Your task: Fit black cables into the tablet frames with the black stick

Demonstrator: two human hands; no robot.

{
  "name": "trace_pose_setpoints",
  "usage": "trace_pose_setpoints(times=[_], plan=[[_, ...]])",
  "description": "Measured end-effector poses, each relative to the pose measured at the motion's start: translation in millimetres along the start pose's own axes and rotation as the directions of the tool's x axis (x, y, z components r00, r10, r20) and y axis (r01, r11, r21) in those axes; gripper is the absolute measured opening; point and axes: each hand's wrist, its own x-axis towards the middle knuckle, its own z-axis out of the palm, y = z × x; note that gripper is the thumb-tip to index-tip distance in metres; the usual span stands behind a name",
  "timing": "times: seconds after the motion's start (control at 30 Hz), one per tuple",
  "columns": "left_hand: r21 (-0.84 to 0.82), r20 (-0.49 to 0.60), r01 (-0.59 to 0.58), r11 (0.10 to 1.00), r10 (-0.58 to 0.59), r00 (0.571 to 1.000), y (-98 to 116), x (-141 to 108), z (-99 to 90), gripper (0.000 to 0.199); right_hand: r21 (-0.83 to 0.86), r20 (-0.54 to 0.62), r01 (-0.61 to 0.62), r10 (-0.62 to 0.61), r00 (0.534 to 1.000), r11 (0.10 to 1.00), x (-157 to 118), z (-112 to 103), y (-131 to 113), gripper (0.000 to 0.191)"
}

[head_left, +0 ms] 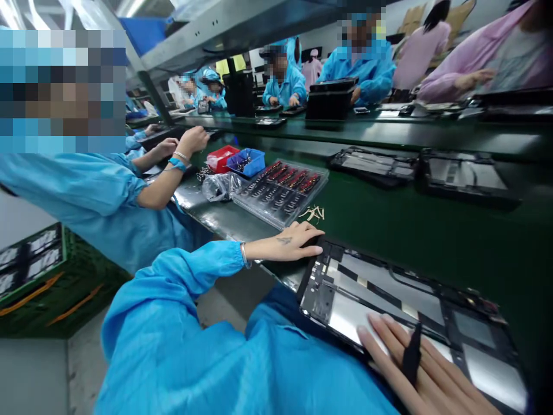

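An opened tablet (pixel 389 282), with its silver battery plates, black tape strips and small boards exposed, lies at the bench's near edge. My left hand (pixel 296 242) holds its far left corner, with thumb and forefinger at the frame. Across the near side of the tablet lies my right hand (pixel 427 369), fingers stretched out over the silver plate. A black pointed tool (pixel 412 353) is tucked between those fingers; most of it is hidden. Just beyond my left hand are a clear plastic tray (pixel 283 193) of small red and black parts and some cream-coloured strips (pixel 314 214).
Red bin (pixel 221 158) and blue bin (pixel 246 163) of small parts stand behind a clear plastic bag (pixel 221 187). Two opened tablet housings (pixel 375 164) lie across the green bench. A co-worker's arms (pixel 166 178) work at left. Beside the bench is a green crate (pixel 82 282).
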Motion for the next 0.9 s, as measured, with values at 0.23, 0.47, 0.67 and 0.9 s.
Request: trace_pose_setpoints(times=[0.23, 0.47, 0.67, 0.9], plan=[[-0.414, 0.094, 0.148, 0.898, -0.12, 0.988, 23, -4, 13.5, 0.085, 0.154, 0.017, -0.106, 0.104, 0.994, 0.982, 11, -6, 15, 0.059], [-0.79, -0.071, 0.13, 0.599, -0.3, 0.951, 61, 56, 3.2, 0.095, 0.27, -0.112, -0.235, 0.273, 0.956, 0.934, 35, -34, 66, 0.04], [-0.787, -0.245, -0.103, 0.608, -0.155, 0.957, 93, 234, 13.4, 0.074, 0.17, -0.334, -0.261, 0.304, 0.892, 0.95, 17, -38, 96, 0.028], [-0.776, -0.21, -0.146, 0.614, -0.033, 0.977, 160, 402, 86.6, 0.032, 0.083, -0.34, -0.298, 0.308, 0.889, 0.951, 20, -39, 86, 0.046]])
